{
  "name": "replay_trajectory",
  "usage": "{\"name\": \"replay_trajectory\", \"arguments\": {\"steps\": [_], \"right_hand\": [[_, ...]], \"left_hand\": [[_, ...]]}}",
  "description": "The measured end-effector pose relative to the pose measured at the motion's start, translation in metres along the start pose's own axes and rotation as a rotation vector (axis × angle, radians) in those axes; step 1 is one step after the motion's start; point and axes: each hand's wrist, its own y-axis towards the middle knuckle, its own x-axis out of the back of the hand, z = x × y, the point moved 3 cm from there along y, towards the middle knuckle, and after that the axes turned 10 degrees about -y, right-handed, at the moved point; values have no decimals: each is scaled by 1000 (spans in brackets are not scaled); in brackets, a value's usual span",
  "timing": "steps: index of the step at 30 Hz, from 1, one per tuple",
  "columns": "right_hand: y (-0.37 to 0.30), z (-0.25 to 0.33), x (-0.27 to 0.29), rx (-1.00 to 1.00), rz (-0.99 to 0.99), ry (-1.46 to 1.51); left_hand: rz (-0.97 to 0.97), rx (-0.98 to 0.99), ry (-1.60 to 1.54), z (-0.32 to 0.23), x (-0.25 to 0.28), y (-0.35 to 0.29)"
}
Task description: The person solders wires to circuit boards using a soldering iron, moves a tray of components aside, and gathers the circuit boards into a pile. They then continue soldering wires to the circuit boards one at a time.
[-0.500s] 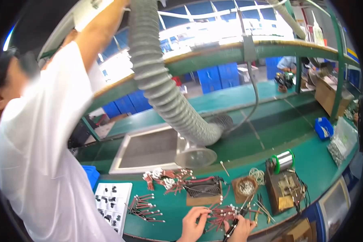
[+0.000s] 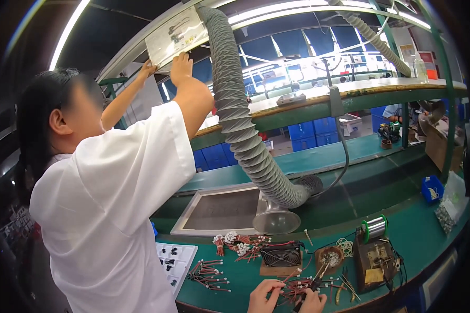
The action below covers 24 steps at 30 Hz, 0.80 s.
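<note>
At the bottom of the bench, my left hand (image 2: 265,296) is closed, thumb and forefinger pinched together beside the red wires. What it grips is too small to make out. My right hand (image 2: 312,301) is wrapped round the black handle of a soldering iron (image 2: 315,284), whose metal tip points up toward a small brown pot (image 2: 330,256) of silvery bits. Between and beyond my hands lies a bunch of red wires (image 2: 297,284) with white ends. Behind them, a black fan (image 2: 281,256) rests on a brown board.
A co-worker in white (image 2: 115,203) stands at the left, arms raised to a sheet overhead (image 2: 176,34). A grey hose (image 2: 240,120) ends in a clear hood (image 2: 277,221). Solder spool (image 2: 375,228), tweezers (image 2: 350,288), more wires (image 2: 209,275) and a white parts tray (image 2: 185,266) surround me.
My view has shifted up and left, so the bench things sit lower and further right. The co-worker's raised hands and the sheet now show. My hands stay close together over the red wires.
</note>
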Motion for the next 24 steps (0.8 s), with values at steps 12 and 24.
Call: {"name": "replay_trajectory", "arguments": {"steps": [12, 24], "right_hand": [[-11, 6, -7, -25, 79, 64], [9, -16, -1, -98, -131, 292]], "left_hand": [[-3, 112, 53, -22, 3, -18], [-36, 201, 142, 9, 20, -6]]}}
